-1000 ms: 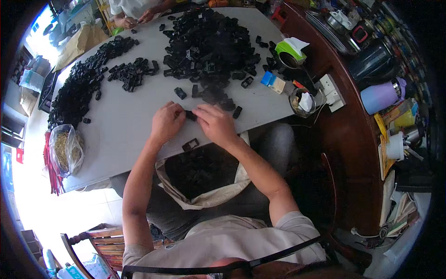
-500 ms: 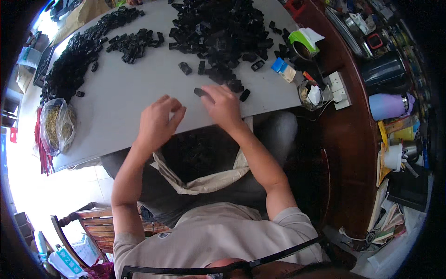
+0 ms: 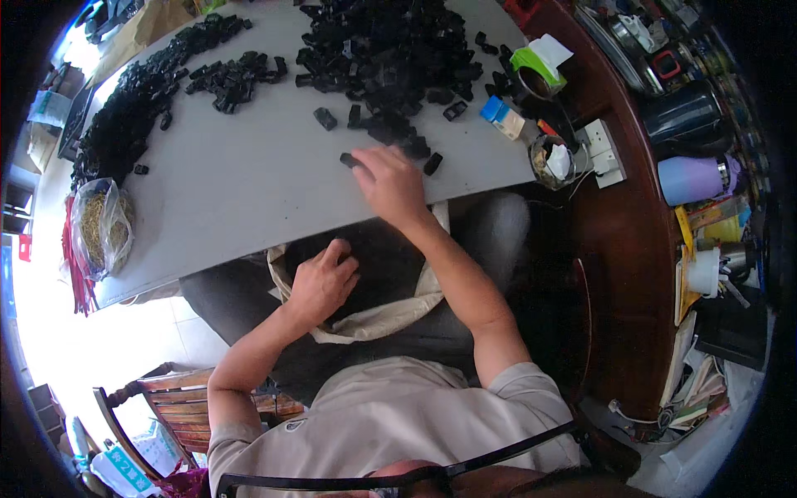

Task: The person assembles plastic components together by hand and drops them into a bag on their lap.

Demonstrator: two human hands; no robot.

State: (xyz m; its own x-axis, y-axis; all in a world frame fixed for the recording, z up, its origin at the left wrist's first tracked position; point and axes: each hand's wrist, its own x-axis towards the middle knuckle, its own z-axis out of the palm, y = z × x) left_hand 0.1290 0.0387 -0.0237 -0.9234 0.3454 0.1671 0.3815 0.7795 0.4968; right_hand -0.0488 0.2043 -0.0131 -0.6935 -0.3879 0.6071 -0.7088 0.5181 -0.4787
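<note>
My right hand [image 3: 390, 184] reaches over the table beside the near end of a big pile of small black plastic pieces [image 3: 386, 58]. Its thumb and forefinger are closed at the end of one black plastic piece [image 3: 347, 159]. Lower down, my left hand [image 3: 322, 284] is over the mouth of a pale cloth bag [image 3: 382, 319] on my lap. The left fingers are curled together, and whatever they may hold is too dark to make out. The bag's inside is dark, its contents hardly visible.
More black pieces lie in a long heap [image 3: 124, 116] and a smaller cluster [image 3: 232, 81] to the left. A clear plastic bag [image 3: 104, 228] sits at the table's left edge. On the right are a blue-and-white carton [image 3: 502, 118], a glass jar [image 3: 550, 162] and a power strip [image 3: 604, 153].
My left hand has come down from above the table's edge to the bag's mouth, its fingers curled. My right hand stays by the same black piece, only slightly shifted.
</note>
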